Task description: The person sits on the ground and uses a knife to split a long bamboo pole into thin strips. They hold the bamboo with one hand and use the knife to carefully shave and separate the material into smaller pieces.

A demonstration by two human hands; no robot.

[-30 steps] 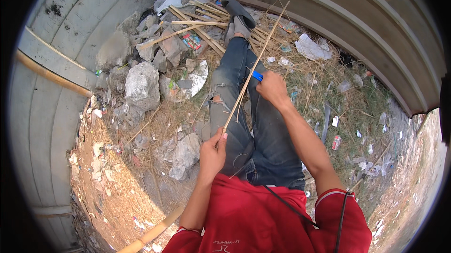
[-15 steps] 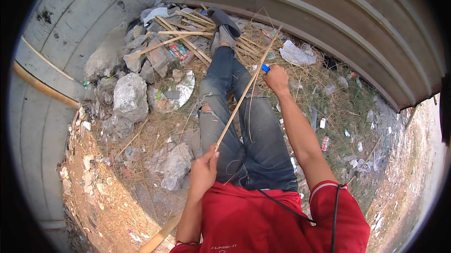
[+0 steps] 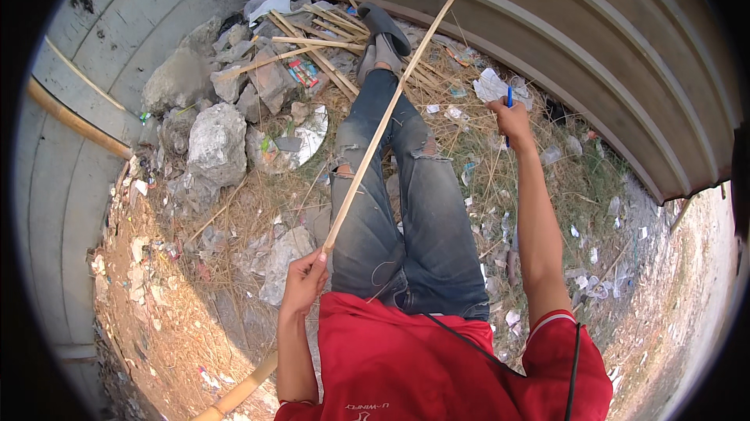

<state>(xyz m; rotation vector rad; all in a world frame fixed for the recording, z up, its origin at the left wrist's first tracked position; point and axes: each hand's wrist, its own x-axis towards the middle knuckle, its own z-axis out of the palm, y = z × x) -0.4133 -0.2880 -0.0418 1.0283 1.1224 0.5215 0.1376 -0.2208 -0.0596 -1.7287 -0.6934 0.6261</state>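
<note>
A long, pale bamboo strip (image 3: 388,115) slants across my outstretched legs, its far end up near the metal wall. My left hand (image 3: 305,284) is closed round its near end, thumb on top. To the right and clear of the strip, my right hand (image 3: 513,123) is closed round a slim blue tool (image 3: 509,98). The tool stands upright in the fist with its ends showing above and below; I cannot make out its exact kind. A thin shaving (image 3: 383,272) curls over my trousers near the lap.
Beyond my feet lies a pile of bamboo strips (image 3: 332,26). Grey rocks (image 3: 217,144) sit to the left, litter and dry grass all round. A corrugated metal wall (image 3: 547,7) curves along the far right. A bamboo pole (image 3: 246,386) lies beside my left elbow.
My right hand has moved away from the strip to the right, carrying the blue tool. My left hand has shifted slightly left, and a thin sliver hanging along the strip no longer shows there.
</note>
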